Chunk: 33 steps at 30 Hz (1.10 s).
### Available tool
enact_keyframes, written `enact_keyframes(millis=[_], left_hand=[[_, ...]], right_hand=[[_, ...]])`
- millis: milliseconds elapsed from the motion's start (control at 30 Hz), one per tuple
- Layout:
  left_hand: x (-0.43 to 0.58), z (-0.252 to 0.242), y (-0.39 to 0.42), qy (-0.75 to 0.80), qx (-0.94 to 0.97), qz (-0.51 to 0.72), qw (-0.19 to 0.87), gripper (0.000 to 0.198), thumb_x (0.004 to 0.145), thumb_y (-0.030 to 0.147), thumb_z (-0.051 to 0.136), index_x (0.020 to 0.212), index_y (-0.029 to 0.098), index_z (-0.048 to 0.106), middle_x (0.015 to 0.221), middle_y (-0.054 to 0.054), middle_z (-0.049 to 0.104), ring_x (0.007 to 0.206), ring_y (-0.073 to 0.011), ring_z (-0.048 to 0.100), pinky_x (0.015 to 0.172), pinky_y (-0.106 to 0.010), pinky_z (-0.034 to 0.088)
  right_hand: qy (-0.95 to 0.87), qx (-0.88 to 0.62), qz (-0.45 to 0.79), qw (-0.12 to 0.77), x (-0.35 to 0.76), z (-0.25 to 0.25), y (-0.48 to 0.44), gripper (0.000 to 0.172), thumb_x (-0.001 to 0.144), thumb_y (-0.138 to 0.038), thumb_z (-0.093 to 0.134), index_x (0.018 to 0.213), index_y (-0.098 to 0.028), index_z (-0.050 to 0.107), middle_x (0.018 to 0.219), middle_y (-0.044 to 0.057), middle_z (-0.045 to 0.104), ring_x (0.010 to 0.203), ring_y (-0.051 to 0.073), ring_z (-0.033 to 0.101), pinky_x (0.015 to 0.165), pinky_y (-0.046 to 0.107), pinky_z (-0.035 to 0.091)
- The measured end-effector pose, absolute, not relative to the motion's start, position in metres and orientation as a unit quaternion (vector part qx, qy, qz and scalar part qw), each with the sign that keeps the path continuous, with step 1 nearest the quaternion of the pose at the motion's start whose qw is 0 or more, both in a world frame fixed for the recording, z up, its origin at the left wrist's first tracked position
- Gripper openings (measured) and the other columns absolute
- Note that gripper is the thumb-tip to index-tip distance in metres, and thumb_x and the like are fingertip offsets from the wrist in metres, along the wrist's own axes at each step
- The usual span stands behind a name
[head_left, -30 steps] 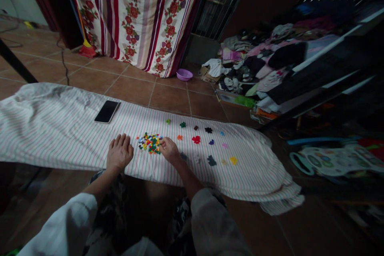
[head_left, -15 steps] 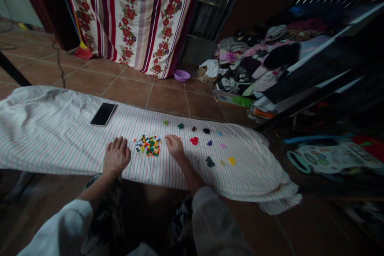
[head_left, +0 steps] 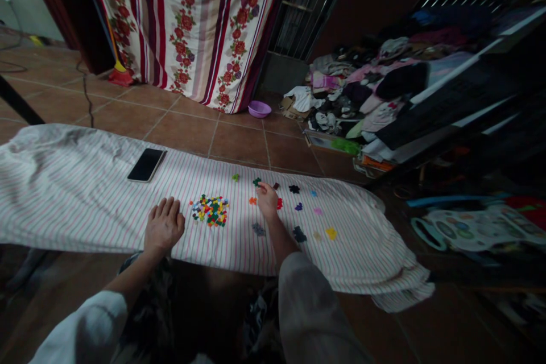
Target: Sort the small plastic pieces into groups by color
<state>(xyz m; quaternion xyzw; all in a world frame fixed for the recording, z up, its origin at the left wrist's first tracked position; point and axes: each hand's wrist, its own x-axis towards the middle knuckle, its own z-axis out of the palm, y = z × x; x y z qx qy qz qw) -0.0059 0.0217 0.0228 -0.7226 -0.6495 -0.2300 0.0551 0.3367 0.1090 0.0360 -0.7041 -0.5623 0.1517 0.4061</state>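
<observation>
My left hand (head_left: pixel 164 223) lies flat on the striped cloth (head_left: pixel 98 193), fingers stretched out, just left of a mixed heap of small coloured pieces (head_left: pixel 210 210). With fingertips pinched together, my right hand (head_left: pixel 268 201) is at the small dark green pile (head_left: pixel 256 181); whatever is in the pinch is too small to make out. Beside that hand are an orange pile (head_left: pixel 253 201) and a red pile (head_left: pixel 280 203), the red one partly hidden behind it. Other single-colour piles include light green (head_left: pixel 235 177), black (head_left: pixel 294 189), grey (head_left: pixel 258 230) and yellow (head_left: pixel 331 233).
A phone (head_left: pixel 147 165) lies on the cloth at the left. Beyond the cloth are a tiled floor, a purple basin (head_left: pixel 259 108), a flowered curtain (head_left: pixel 183 28) and a red broom (head_left: pixel 121 75). Heaped clothes (head_left: pixel 367 79) fill the back right.
My right hand has moved from beside the mixed heap, right and away from me, to the dark green pile. The orange and grey piles are now uncovered. My left hand stays in place.
</observation>
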Motion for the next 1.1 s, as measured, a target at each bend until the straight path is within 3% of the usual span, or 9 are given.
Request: enact_keyframes(millis=[267,600,933,1100], left_hand=[[-0.006,0.024,0.022,-0.65,-0.725,-0.221,0.064,0.047,0.091,0.03,0.04,0.126,0.011,0.064,0.139,-0.019,0.061,0.136,-0.0355,0.05,0.112,-0.052,0.035],[-0.006,0.021,0.023,-0.652,-0.72,-0.228,0.07,0.046,0.089,0.03,0.043,0.127,0.016,0.063,0.139,-0.016,0.062,0.135,-0.0331,0.052,0.112,-0.05,0.036],[-0.005,0.026,0.022,-0.655,-0.724,-0.208,0.055,0.048,0.091,0.03,0.039,0.128,0.009,0.063,0.141,-0.02,0.06,0.137,-0.0353,0.05,0.113,-0.051,0.035],[-0.005,0.026,0.022,-0.654,-0.724,-0.211,0.063,0.047,0.091,0.03,0.039,0.126,0.01,0.064,0.14,-0.019,0.061,0.136,-0.0345,0.051,0.113,-0.05,0.035]], right_hand=[[-0.455,-0.777,0.155,0.407,0.354,0.028,0.128,0.034,0.078,-0.017,0.052,0.103,-0.019,0.075,0.09,0.007,0.075,0.09,0.022,0.069,0.089,0.034,0.053],[-0.467,-0.765,0.181,0.406,0.361,0.014,0.146,0.044,0.074,-0.011,0.05,0.109,-0.021,0.074,0.088,0.008,0.075,0.093,0.023,0.071,0.093,0.037,0.052],[-0.467,-0.751,0.217,0.414,0.36,0.001,0.148,0.063,0.074,-0.009,0.046,0.134,-0.021,0.062,0.113,0.009,0.075,0.105,0.02,0.07,0.096,0.036,0.053],[-0.466,-0.757,0.205,0.409,0.359,0.003,0.146,0.062,0.075,-0.007,0.045,0.133,-0.02,0.063,0.116,0.01,0.074,0.109,0.021,0.069,0.101,0.038,0.05]])
